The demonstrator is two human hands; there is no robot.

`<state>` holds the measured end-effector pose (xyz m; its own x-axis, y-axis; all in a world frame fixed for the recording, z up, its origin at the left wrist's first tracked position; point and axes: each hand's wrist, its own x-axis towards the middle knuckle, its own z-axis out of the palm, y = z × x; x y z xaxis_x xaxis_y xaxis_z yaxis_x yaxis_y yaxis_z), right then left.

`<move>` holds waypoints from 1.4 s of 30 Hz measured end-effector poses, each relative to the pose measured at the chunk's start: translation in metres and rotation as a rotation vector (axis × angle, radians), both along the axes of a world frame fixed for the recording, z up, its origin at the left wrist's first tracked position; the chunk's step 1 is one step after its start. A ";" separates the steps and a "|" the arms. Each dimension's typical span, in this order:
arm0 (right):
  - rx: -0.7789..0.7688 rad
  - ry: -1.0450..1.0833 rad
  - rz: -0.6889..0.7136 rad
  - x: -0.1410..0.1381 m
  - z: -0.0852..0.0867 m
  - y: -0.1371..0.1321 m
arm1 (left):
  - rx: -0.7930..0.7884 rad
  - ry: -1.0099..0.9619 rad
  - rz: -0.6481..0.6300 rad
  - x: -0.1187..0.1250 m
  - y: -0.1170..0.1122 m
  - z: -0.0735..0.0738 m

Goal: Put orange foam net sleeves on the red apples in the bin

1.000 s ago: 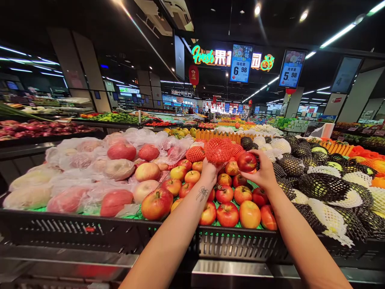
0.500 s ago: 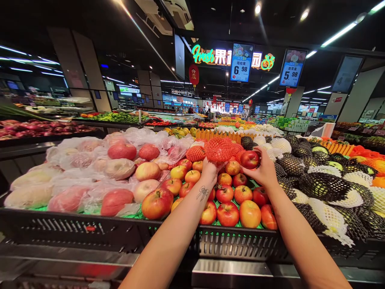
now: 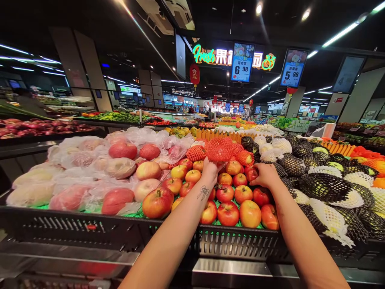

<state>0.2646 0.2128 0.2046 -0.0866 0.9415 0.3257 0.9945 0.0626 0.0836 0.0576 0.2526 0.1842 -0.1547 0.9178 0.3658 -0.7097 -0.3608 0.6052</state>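
Rows of red and yellow apples (image 3: 227,213) lie on a green liner in a black crate (image 3: 237,243). My left hand (image 3: 209,171) is closed on the lower edge of a red foam net (image 3: 220,149), raised just above the back apples; its fingertips are hidden. To the right, my right hand (image 3: 266,175) curls around a dark red apple (image 3: 250,173) that sits among the others at the row's right end. Behind it, an apple in a red foam net (image 3: 245,158) rests at the back of the crate.
Large apples in clear plastic bags (image 3: 118,199) are heaped on the left. Green fruit in black and white foam nets (image 3: 323,186) fills the right side. A low orange picket fence (image 3: 221,135) runs behind the apples, and price screens (image 3: 241,62) hang overhead.
My right hand has lowered the dark red apple from above the row down among the others. My left hand stays in place with the red foam net.
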 end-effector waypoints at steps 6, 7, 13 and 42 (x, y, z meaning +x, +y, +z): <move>-0.060 -0.059 0.000 0.000 -0.006 0.004 | -0.008 0.001 0.009 0.001 0.000 0.001; -0.078 -0.067 0.005 0.000 -0.006 0.005 | -0.005 0.002 0.011 0.001 0.000 0.001; -0.177 -0.087 0.001 0.000 -0.006 0.007 | -0.001 0.038 0.005 0.000 0.002 -0.002; -0.193 -0.121 -0.133 -0.016 0.000 -0.004 | -0.057 0.023 -0.001 0.001 -0.008 0.006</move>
